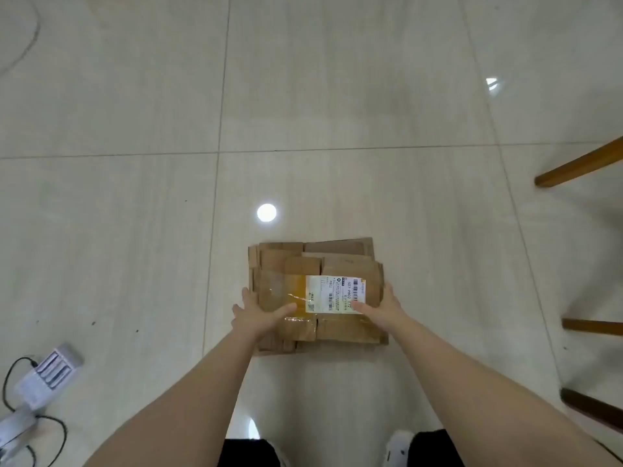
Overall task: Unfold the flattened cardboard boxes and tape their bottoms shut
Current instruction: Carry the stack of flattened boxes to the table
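**Two hands on the top of a flat cardboard stack**

The left hand lies on the near left part of the top flattened box. Its thumb rests across the taped face and its fingers are spread straight beside the left edge, so this grip is loose and holds nothing. The right hand sits at the near right part, with its thumb on the shipping label and a finger running along the right edge. I cannot tell whether the other fingers tuck under, so that grip is unclear.

The count is two bare hands, one white label and one stack of flattened boxes. Several layers show as stepped edges at the far side, but the exact number cannot be told. A glossy strip of tape crosses the top box left of the label.

The stack lies on the floor, in front of the person's feet. The floor is large pale glossy tiles with thin grout lines, and a round light reflection lies just beyond the stack. Three brown wooden legs enter from the right. At the lower left a white power strip lies with a black cable.

The top box is a little wider than deep, and its long axis runs left to right across the view. The label's long side runs the same way, with its print turned sideways.
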